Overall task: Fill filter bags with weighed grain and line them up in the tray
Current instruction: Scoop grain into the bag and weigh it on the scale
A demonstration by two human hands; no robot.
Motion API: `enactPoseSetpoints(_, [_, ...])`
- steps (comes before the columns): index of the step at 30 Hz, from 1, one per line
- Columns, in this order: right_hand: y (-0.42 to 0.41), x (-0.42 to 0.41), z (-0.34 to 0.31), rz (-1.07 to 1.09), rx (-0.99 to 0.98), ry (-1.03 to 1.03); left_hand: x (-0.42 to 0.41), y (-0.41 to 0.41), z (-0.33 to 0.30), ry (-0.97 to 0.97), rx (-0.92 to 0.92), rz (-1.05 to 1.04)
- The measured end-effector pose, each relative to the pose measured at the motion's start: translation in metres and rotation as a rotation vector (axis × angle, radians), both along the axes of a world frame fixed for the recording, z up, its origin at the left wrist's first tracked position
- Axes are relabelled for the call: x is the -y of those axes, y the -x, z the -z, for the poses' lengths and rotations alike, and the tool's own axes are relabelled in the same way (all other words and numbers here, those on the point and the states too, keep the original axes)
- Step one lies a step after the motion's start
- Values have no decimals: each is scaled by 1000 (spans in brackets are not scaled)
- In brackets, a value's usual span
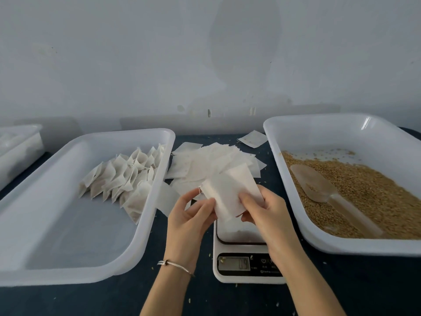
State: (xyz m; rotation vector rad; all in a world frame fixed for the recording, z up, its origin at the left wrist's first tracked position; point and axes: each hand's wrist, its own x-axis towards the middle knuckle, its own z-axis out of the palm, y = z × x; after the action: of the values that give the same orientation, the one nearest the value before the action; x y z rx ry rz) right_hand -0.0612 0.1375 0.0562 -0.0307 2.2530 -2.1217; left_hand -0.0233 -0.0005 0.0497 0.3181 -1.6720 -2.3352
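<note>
While both forearms reach forward from the bottom edge over the dark counter [341, 293], the two hands meet above the white digital kitchen scale [245, 267] and share one flat white paper filter bag [230, 190]. The left hand [189, 221] comes in palm turned inward, its fingers [205, 207] curled against the bag's near left corner with the thumb on top, pinching the paper. A thin silver bangle [175, 265] circles that wrist. The right hand [264, 210] rises from the lower right across the scale's front panel, knuckles up, its fingers [248, 198] bent and clamped on the bag's near right edge. The bag tilts up and away from the hands, its far end standing over the loose heap of empty white filter bags [205, 163] that lies on the counter between the two trays.

To the left sits a wide white plastic tray [68, 270]; along its right wall, filled filter bags [127, 176] lean in overlapping rows. To the right, a second white plastic tray [319, 242] holds golden-brown grain [376, 190], with a translucent plastic scoop [319, 185] lying bowl-up on the grain, its handle pointing toward the near right. The scale's platform [237, 233] shows beneath the hands, and its display [233, 263] is lit, though the digits are too blurred to read surely. A few stray grains dot the counter near the scale. At the far left edge a clear plastic container [18, 147] is partly in view.
</note>
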Motion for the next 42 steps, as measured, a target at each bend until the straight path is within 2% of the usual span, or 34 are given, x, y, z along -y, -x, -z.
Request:
enactPoseSetpoints(2, [-2, -2, 3, 5, -33, -118, -2, -2, 2, 98, 1, -47])
enactPoseSetpoints(4, [-9, -2, 5, -13, -150, -236, -3, -3, 3, 155, 2, -95])
enactPoseSetpoints(8, [-24, 0, 4, -84, -433, -370, -8, -2, 4, 84, -24, -106])
enactPoseSetpoints(12, [-29, -1, 4, -233, -395, -393, -16, -2, 1, -67, -53, -8])
enactPoseSetpoints(18, [-33, -9, 1, -227, -406, -350, -26, -7, -1, -6, -45, 22])
enactPoseSetpoints(23, [-33, -9, -2, -194, -457, -500, -26, -8, -6, 10, -37, 101])
enactPoseSetpoints(27, [-36, -6, -3, -144, -457, -503, -29, -11, -12, 297, -81, 27])
enactPoseSetpoints(31, [-36, -3, -2, -2, -462, -551, -33, -14, -17, 589, -87, -41])
enactPoseSetpoints(35, [-32, -8, -2, 123, -406, -556, -32, -17, -10, 1049, -147, -105])
enactPoseSetpoints(37, [-32, -9, -2, 149, -400, -587, -35, -19, -10, 1203, -141, -143])
enactPoseSetpoints(40, [-35, -5, -4, 160, -416, -589, -39, -20, -15, 1181, -187, -188])
enactPoseSetpoints(42, [-36, -5, -5, 108, -468, -541, -40, -20, -20, 1027, -220, -222])
